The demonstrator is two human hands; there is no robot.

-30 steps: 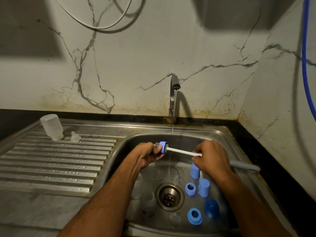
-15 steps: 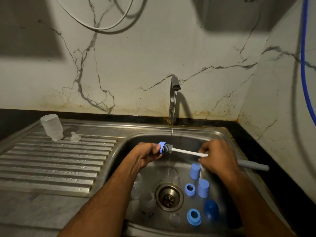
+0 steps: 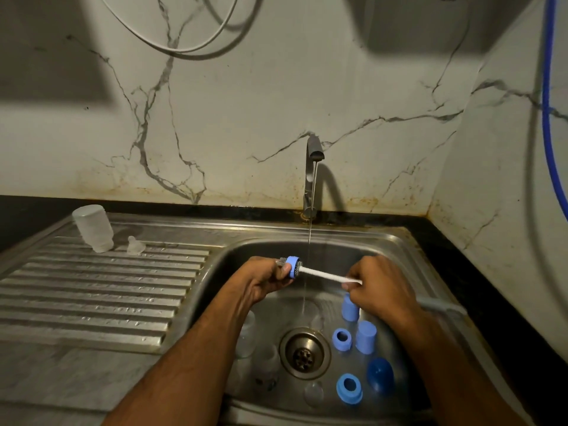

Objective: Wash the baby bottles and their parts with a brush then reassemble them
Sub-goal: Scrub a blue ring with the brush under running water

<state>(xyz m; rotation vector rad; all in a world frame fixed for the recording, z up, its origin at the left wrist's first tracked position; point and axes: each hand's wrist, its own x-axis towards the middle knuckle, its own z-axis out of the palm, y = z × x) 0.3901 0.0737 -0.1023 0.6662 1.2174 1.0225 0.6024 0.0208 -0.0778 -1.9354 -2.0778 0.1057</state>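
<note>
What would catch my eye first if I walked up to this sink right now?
Two hands over the basin: the left hand holds a blue ring while the right hand works a white brush through it, beside the thin stream from the tap. More blue parts lie around the drain.

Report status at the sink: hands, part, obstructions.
Left hand grips blue collar ring. Right hand holds brush, bristles through ring. Tap running. Nothing in the way.

Brush (image 3: 322,274) thru blue ring (image 3: 293,267) — both hands
</note>
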